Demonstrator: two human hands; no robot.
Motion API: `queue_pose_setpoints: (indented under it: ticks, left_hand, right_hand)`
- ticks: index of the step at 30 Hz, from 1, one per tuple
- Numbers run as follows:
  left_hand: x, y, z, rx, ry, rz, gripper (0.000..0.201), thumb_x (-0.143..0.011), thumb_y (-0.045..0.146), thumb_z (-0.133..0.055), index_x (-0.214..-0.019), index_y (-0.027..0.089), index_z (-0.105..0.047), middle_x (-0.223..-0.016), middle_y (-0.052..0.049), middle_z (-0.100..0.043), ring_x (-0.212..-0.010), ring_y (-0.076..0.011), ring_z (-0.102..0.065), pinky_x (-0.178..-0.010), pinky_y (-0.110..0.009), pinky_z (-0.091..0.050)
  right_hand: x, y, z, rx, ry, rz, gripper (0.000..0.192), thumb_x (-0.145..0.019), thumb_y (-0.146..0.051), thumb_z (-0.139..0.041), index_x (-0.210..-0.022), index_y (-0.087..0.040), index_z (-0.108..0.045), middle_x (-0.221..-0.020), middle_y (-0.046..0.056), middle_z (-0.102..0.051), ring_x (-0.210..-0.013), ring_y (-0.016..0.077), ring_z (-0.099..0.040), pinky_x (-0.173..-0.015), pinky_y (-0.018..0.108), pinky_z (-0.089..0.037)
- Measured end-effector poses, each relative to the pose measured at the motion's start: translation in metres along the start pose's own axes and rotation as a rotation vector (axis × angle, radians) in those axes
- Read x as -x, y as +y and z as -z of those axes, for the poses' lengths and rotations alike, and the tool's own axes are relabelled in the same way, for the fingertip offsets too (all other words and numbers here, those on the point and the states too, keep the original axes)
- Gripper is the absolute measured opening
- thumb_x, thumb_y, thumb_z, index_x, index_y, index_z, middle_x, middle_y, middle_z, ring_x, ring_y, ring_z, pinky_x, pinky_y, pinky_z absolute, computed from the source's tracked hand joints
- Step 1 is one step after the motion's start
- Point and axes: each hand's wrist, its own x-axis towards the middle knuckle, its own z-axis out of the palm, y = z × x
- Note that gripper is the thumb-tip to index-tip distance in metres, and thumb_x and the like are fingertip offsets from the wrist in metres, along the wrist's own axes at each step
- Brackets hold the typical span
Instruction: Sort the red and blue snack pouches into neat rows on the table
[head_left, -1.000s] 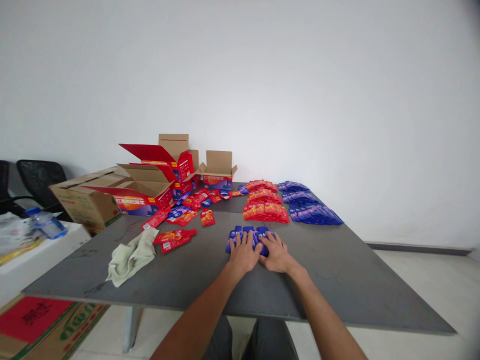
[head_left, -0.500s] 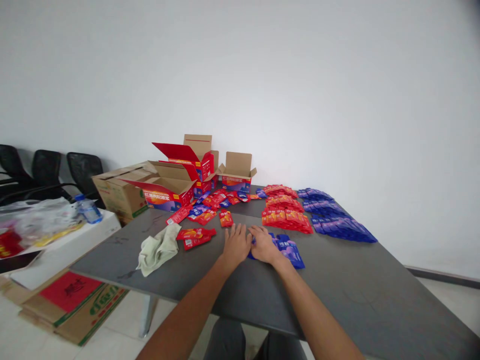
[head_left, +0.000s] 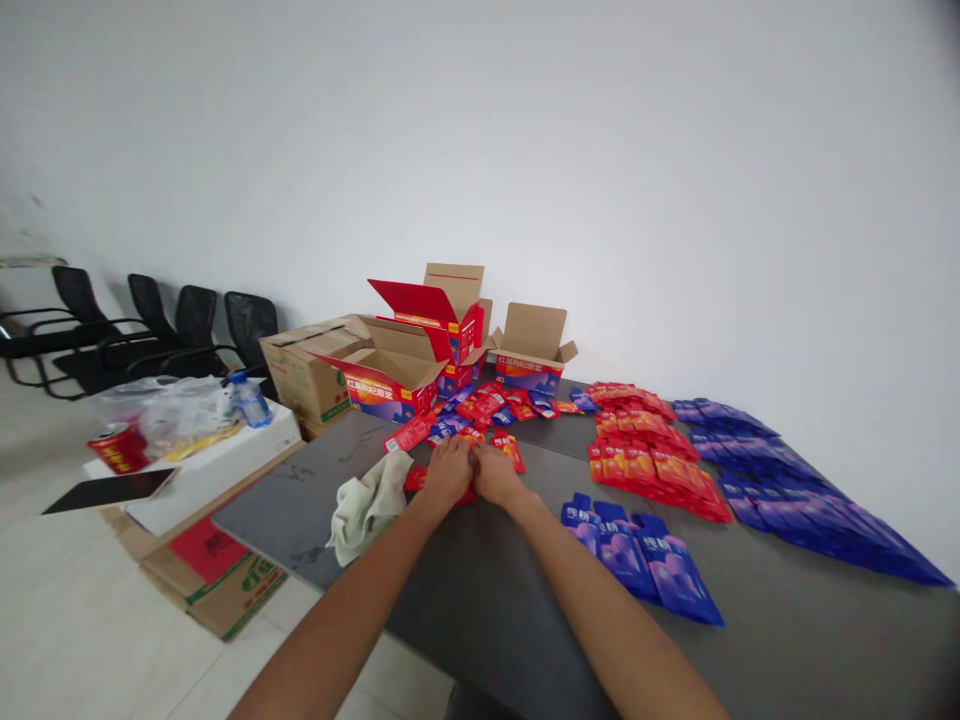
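My left hand (head_left: 448,468) and my right hand (head_left: 494,474) lie side by side on the dark grey table (head_left: 495,590), on top of red packets (head_left: 415,479) that show from under the fingers. A row of blue packets (head_left: 640,550) lies to the right of my right forearm, apart from both hands. Loose red and blue packets (head_left: 480,410) are scattered just beyond my fingers. Whether the fingers grip a packet or only rest on it cannot be told.
A pale green cloth (head_left: 366,503) lies left of my left hand. Open red cartons (head_left: 390,378) and a brown box (head_left: 307,372) stand at the far left. Rows of red packets (head_left: 652,455) and blue packets (head_left: 787,485) cover the right. A low white stand (head_left: 202,465) holds a water bottle (head_left: 251,400).
Both hands left the blue packets and moved left onto the red packets by the cloth. The blue packets stay in a row on the table. The view has turned left.
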Motion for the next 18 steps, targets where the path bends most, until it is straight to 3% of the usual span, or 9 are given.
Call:
queue_pose_setpoints:
  ticks: [5,10,14,18]
  left_hand:
    - [-0.035,-0.033,-0.008,-0.027,-0.005,0.024,0.045,-0.092,0.012,-0.031,-0.131,0.010,-0.053,-0.142,-0.019,-0.050,-0.134,-0.0236,-0.043,-0.111,-0.042,-0.032]
    - [-0.064,-0.040,-0.021,0.009,-0.047,-0.037,0.047,-0.091,0.009,-0.030,-0.132,0.009,-0.053,-0.141,-0.016,-0.052,-0.134,-0.0190,-0.044,-0.115,-0.037,-0.029]
    - [-0.079,-0.042,-0.029,0.001,-0.056,-0.040,0.047,-0.090,0.009,-0.030,-0.131,0.010,-0.055,-0.141,-0.016,-0.052,-0.135,-0.0194,-0.043,-0.115,-0.037,-0.029]
    - [-0.088,-0.042,-0.035,-0.033,-0.059,0.036,0.050,-0.091,0.015,-0.034,-0.139,0.008,-0.046,-0.150,-0.022,-0.039,-0.142,-0.0289,-0.032,-0.112,-0.046,-0.030]
  right_hand:
    - [-0.034,-0.005,-0.016,0.046,-0.054,0.028,0.061,-0.083,-0.014,-0.051,-0.142,-0.020,-0.043,-0.149,0.012,-0.041,-0.136,0.0282,-0.036,-0.104,0.044,-0.037]
    - [-0.055,-0.001,-0.029,0.099,-0.094,0.019,0.063,-0.086,-0.020,-0.049,-0.147,-0.019,-0.035,-0.150,0.015,-0.038,-0.139,0.0309,-0.031,-0.105,0.053,-0.036]
    - [-0.060,0.005,-0.032,0.109,-0.092,0.018,0.057,-0.085,-0.019,-0.051,-0.142,-0.018,-0.044,-0.146,0.015,-0.045,-0.136,0.0297,-0.037,-0.105,0.050,-0.036]
    - [-0.057,0.012,-0.030,0.121,-0.081,0.006,0.051,-0.079,-0.018,-0.056,-0.130,-0.016,-0.055,-0.136,0.016,-0.055,-0.129,0.0292,-0.045,-0.104,0.048,-0.035]
